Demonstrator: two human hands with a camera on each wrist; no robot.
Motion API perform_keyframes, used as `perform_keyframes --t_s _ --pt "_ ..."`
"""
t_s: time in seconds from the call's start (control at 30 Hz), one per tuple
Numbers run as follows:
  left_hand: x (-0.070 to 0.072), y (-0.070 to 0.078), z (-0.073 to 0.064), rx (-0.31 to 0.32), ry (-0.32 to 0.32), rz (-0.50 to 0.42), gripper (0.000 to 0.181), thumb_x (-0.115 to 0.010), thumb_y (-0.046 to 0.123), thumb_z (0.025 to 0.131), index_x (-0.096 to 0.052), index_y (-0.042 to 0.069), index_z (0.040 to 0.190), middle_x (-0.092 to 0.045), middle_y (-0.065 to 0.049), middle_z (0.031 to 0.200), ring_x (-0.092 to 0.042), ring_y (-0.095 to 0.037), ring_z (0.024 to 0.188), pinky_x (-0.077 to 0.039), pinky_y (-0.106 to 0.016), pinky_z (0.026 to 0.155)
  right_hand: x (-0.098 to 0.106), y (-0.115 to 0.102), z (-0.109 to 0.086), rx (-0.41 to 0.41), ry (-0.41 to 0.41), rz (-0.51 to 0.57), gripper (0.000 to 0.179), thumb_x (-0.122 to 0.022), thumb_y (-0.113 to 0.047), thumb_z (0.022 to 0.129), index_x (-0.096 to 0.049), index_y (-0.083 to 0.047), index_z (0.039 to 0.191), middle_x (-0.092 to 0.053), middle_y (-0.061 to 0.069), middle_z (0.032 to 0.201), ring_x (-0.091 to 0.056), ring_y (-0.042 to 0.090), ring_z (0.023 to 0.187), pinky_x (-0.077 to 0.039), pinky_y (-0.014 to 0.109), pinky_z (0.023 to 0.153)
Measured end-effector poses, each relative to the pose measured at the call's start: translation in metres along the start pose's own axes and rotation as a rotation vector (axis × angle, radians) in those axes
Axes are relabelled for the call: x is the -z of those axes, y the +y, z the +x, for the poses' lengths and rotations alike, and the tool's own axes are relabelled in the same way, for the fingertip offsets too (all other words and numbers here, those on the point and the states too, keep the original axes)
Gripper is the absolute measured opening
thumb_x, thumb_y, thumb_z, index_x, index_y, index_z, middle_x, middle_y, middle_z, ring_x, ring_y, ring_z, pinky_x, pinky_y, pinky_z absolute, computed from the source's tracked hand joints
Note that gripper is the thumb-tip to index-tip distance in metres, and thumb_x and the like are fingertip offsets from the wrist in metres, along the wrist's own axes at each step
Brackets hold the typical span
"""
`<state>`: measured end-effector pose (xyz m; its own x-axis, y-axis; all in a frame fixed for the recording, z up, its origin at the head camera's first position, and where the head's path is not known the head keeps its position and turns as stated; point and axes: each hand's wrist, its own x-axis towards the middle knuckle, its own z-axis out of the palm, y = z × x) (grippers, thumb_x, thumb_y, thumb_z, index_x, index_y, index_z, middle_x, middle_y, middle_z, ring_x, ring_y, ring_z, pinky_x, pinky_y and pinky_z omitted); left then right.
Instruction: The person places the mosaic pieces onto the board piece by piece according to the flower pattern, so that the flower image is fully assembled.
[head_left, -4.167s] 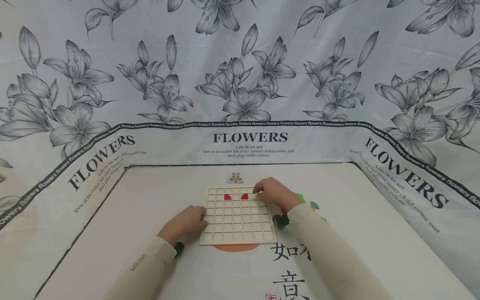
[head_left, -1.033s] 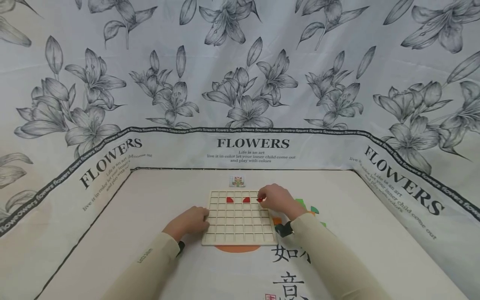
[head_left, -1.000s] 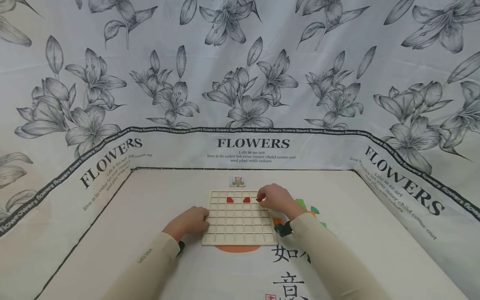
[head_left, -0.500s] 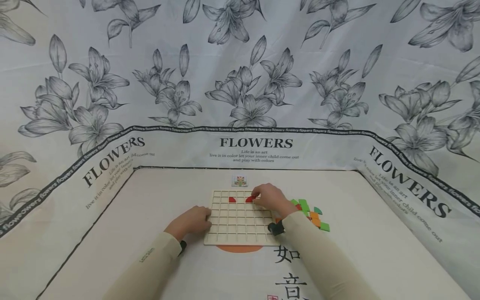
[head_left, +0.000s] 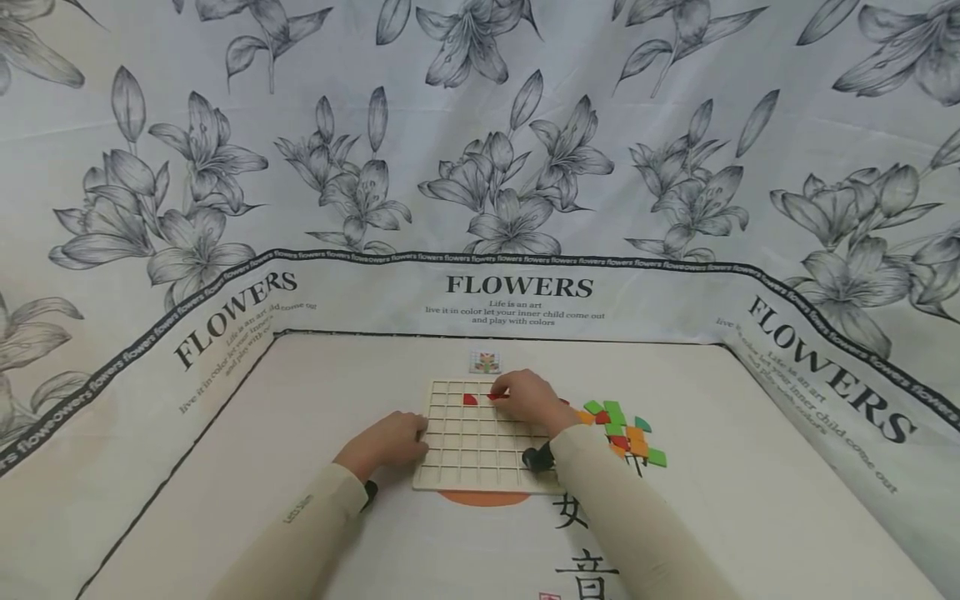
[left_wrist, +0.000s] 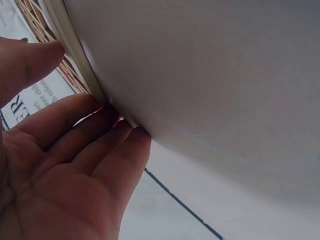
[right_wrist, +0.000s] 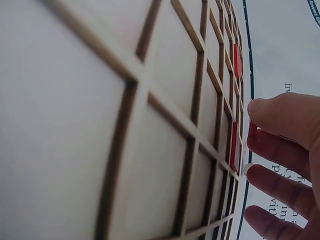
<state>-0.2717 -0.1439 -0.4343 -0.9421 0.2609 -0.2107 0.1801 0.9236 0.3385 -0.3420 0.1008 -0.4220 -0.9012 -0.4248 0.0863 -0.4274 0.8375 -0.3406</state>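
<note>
A pale wooden grid board (head_left: pixel 465 454) lies flat on the table. My left hand (head_left: pixel 390 440) rests at its left side; in the left wrist view the thumb and fairly straight fingers (left_wrist: pixel 70 115) touch the board's edge. Over the board's upper rows, my right hand (head_left: pixel 528 398) pinches a small red tile (right_wrist: pixel 253 134) between thumb and forefinger, just above the surface. One red quarter-round tile (head_left: pixel 469 400) sits in a cell to its left. A second red tile (right_wrist: pixel 234 147) is set in the grid beside the right fingertips; the head view mostly covers that spot.
Several loose green, orange and red tiles (head_left: pixel 615 429) lie right of the board, partly behind the right forearm. A small pattern card (head_left: pixel 485 362) stands beyond the board's far edge. Printed flower cloth (head_left: pixel 517 287) walls the table's back and sides.
Carrying the red tile, my right hand has moved left from the board's right edge toward the second set red tile. The loose tiles show more. My left hand stays at the board's edge.
</note>
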Motion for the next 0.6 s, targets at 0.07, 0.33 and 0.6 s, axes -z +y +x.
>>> perform_keyframes --t_s 0.07,0.33,0.6 --pt "-0.001 0.0 0.001 0.0 0.002 0.003 0.011 -0.06 0.019 0.089 -0.054 0.013 0.081 -0.048 -0.002 0.074 -0.047 -0.017 0.073 -0.036 -0.031 0.061 -0.001 -0.002 0.0 0.015 0.004 -0.014 0.015 -0.065 -0.021 0.09 -0.075 -0.016 0.101 -0.072 0.0 0.101 -0.062 0.013 0.083 -0.053 0.034 0.075" --pt "-0.002 -0.001 0.003 0.019 -0.001 -0.001 0.013 -0.06 0.02 0.089 -0.054 0.014 0.079 -0.048 -0.001 0.073 -0.048 -0.017 0.073 -0.037 -0.031 0.061 -0.004 -0.007 0.007 0.014 -0.053 -0.037 0.014 -0.065 -0.021 0.091 -0.076 -0.016 0.097 -0.072 -0.003 0.096 -0.059 0.012 0.082 -0.052 0.034 0.079" --pt "-0.002 0.0 0.003 0.02 0.001 0.0 0.012 -0.06 0.019 0.089 -0.054 0.013 0.08 -0.049 -0.002 0.076 -0.048 -0.017 0.074 -0.036 -0.031 0.062 -0.01 -0.008 0.016 0.011 -0.069 -0.073 0.012 -0.065 -0.02 0.089 -0.075 -0.018 0.083 -0.067 -0.007 0.079 -0.054 0.011 0.069 -0.047 0.029 0.062"
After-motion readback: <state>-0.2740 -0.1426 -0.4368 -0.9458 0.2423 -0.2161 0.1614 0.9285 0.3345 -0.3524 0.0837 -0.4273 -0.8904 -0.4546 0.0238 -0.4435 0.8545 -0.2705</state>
